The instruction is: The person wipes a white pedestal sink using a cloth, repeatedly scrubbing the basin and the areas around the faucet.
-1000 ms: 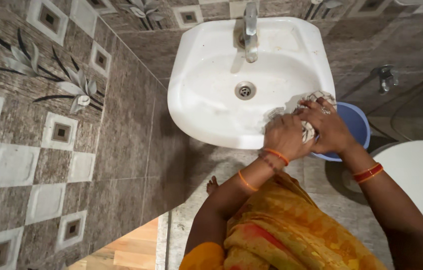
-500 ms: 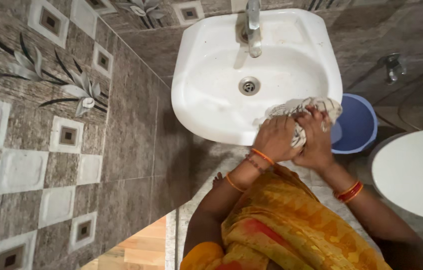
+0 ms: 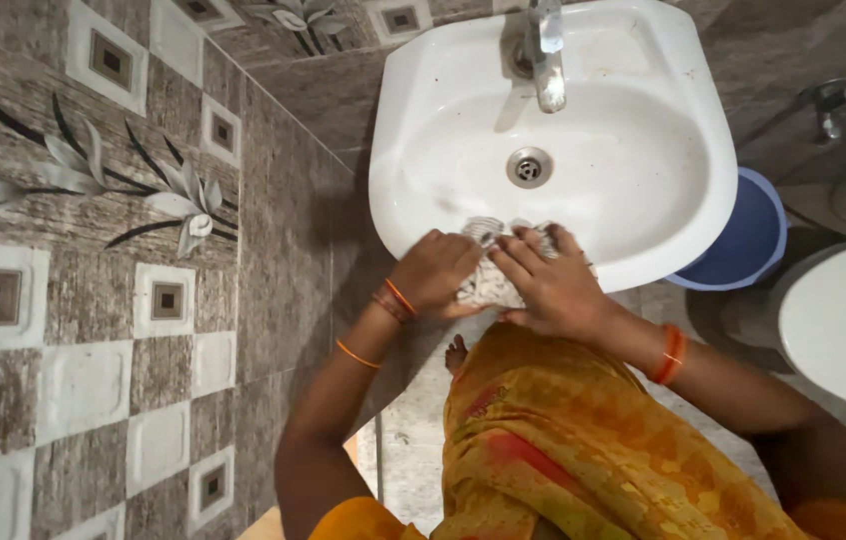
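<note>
Nearest: left hand (image 3: 435, 272) and right hand (image 3: 553, 288), fingers of both curled and pressed down on a crumpled white checked cloth (image 3: 488, 282), which lay bunched on the front rim of the white ceramic wall basin (image 3: 643, 150). Beyond: round steel drain (image 3: 529, 167), chrome tap (image 3: 546, 52). Beside: blue plastic bucket (image 3: 743, 240) on the floor. Risk, as judged: the cloth overhung the rim and might slip off toward the floor if the grip loosened.
</note>
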